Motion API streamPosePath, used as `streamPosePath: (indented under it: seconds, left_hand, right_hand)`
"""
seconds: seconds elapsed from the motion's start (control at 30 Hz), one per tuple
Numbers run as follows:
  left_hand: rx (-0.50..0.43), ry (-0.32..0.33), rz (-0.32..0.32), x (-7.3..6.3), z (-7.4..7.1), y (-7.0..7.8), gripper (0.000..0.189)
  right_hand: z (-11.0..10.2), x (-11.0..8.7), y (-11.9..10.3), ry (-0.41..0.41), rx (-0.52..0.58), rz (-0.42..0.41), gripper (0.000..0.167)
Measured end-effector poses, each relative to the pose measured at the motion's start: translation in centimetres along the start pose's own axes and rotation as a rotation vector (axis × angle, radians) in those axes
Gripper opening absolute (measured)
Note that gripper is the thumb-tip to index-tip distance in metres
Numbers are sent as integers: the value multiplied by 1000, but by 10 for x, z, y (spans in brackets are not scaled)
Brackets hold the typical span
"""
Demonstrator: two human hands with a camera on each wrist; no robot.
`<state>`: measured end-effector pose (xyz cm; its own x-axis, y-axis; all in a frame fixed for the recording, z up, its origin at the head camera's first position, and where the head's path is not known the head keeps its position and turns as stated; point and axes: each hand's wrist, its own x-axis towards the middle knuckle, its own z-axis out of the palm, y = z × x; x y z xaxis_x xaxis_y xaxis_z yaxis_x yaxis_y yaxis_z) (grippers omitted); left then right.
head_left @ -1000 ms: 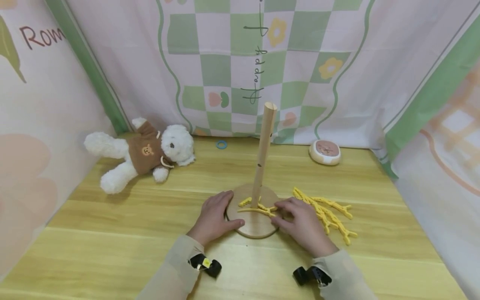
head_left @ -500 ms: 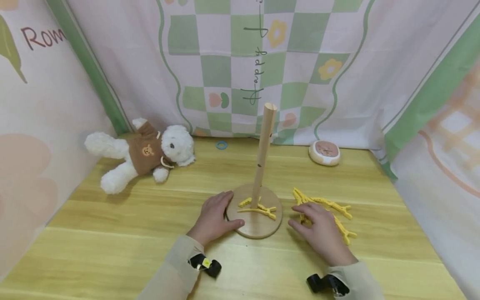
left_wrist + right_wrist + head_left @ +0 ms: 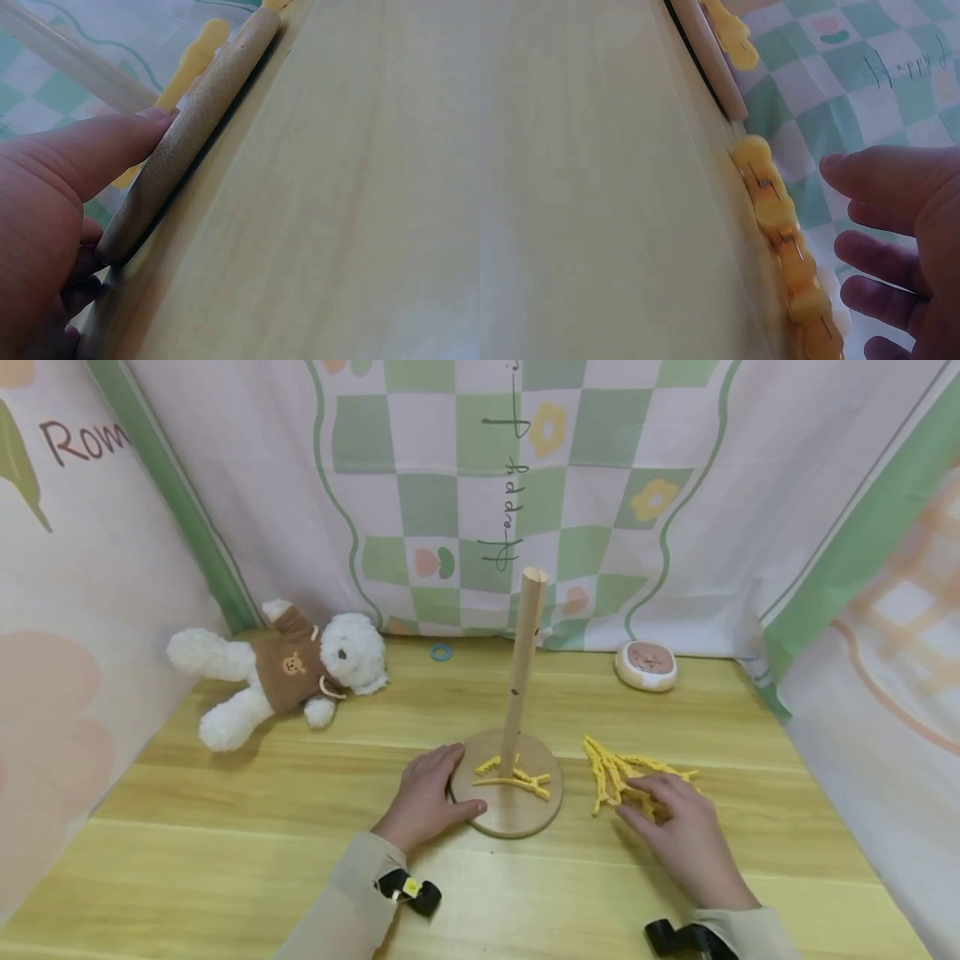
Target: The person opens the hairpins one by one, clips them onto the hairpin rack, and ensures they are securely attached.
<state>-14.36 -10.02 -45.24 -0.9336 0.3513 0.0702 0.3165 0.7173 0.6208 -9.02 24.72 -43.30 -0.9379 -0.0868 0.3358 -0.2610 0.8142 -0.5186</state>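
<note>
A round wooden base (image 3: 517,820) carries an upright wooden post (image 3: 522,668) with small dark holes. My left hand (image 3: 425,799) grips the base's left edge; in the left wrist view its thumb lies on top and the other fingers curl at the rim. A few yellow forked pieces (image 3: 510,783) lie on the base around the post's foot. To the right, on the table, is a loose pile of yellow forked pieces (image 3: 602,768). My right hand (image 3: 693,835) hovers over the pile's near side, thumb and fingers apart; a gap shows in the right wrist view.
A white plush toy (image 3: 288,664) in a brown top lies at the back left of the table (image 3: 225,852). A blue ring (image 3: 441,652) and a small pink-and-white device (image 3: 647,666) sit near the back edge. A checkered curtain (image 3: 495,502) hangs behind.
My right hand has left the yellow piece on the base and moved right to the pile. That piece stays lying on the base. My left hand keeps its place on the rim.
</note>
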Motion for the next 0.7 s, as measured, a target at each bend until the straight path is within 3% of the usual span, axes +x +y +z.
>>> streamPosePath:
  seconds: [0.47, 0.7]
  left_hand:
    - [-8, -6, -11, 0, 0, 0, 92]
    - [-20, -1, -7, -1, -1, 1, 91]
  right_hand:
    - [-21, -15, 29, 73, -52, 57, 41]
    - [-27, -23, 41, 56, -61, 106, 41]
